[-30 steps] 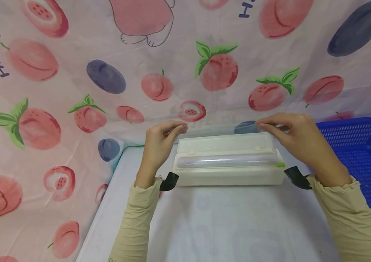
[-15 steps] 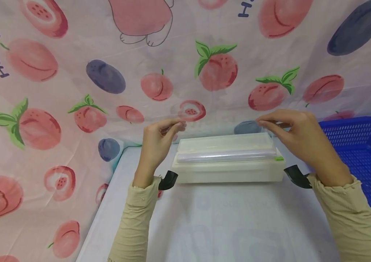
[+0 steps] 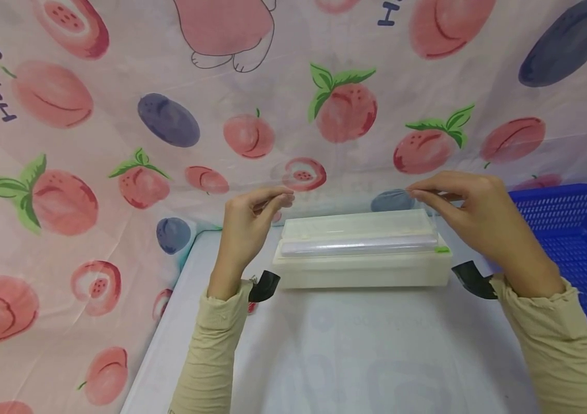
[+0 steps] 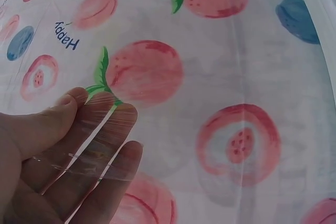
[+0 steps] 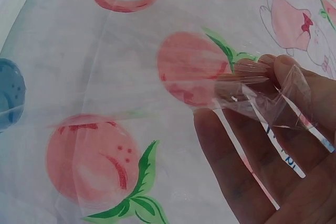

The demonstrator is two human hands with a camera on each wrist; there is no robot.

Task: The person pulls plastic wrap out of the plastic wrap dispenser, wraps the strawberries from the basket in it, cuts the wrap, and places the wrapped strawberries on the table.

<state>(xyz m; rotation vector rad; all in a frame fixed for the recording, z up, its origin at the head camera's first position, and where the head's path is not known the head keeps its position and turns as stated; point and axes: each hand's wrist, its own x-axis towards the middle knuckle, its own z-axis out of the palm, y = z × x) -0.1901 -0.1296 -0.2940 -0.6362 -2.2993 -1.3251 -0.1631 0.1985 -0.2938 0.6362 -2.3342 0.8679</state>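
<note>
As left grip [image 3: 248, 224] and right grip [image 3: 482, 214] pinched clear film [image 5: 296, 95], ten and two o'clock from box [image 3: 363, 273], I judged film light, clingy, fragile; best held at corners.

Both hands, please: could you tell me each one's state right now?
Left hand: holding clear film, pinched.
Right hand: holding clear film, also pinched.

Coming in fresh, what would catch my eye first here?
Probably the fruit-print cloth filling the background. At the centre, the left hand and right hand pinch clear film near the far edge of a white box holding a shiny roll. The blue basket stands out at the head view's right edge.
</note>
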